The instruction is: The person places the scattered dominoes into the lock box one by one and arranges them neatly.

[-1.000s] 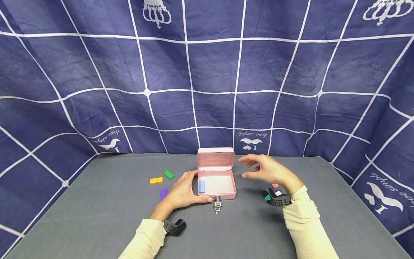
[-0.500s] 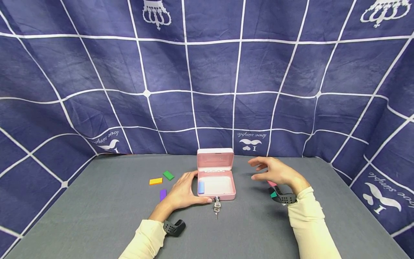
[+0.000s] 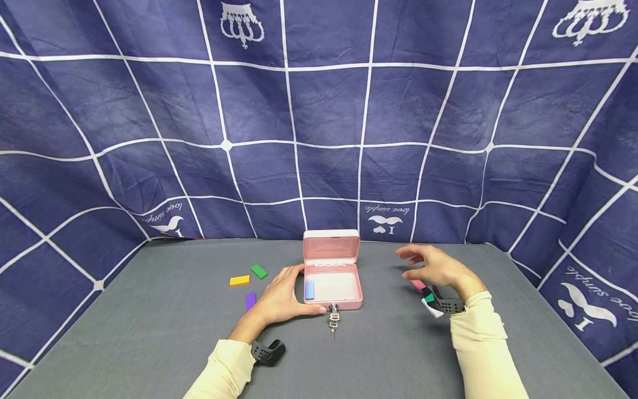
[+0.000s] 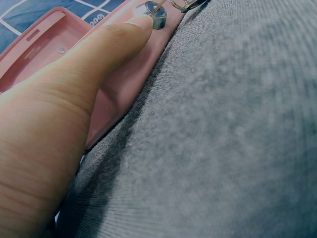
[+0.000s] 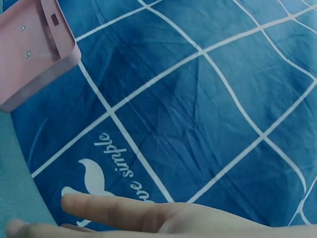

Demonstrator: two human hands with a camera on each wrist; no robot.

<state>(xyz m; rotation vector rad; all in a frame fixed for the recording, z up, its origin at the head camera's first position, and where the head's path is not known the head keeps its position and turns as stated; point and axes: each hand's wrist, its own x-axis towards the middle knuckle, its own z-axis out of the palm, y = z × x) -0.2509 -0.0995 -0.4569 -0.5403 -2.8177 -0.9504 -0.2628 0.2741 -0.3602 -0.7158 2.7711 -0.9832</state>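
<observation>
The left hand holds the box at its left side, thumb along the front, beside the lock with its keys. The box sits lid up on the table, a blue block inside at the left. Off to the right hovers the right hand, thumb and fingers apart, holding nothing, near a pink block. Behind, the curtain reads "love simple", upside down, above an "I", a heart and a moustache.
</observation>
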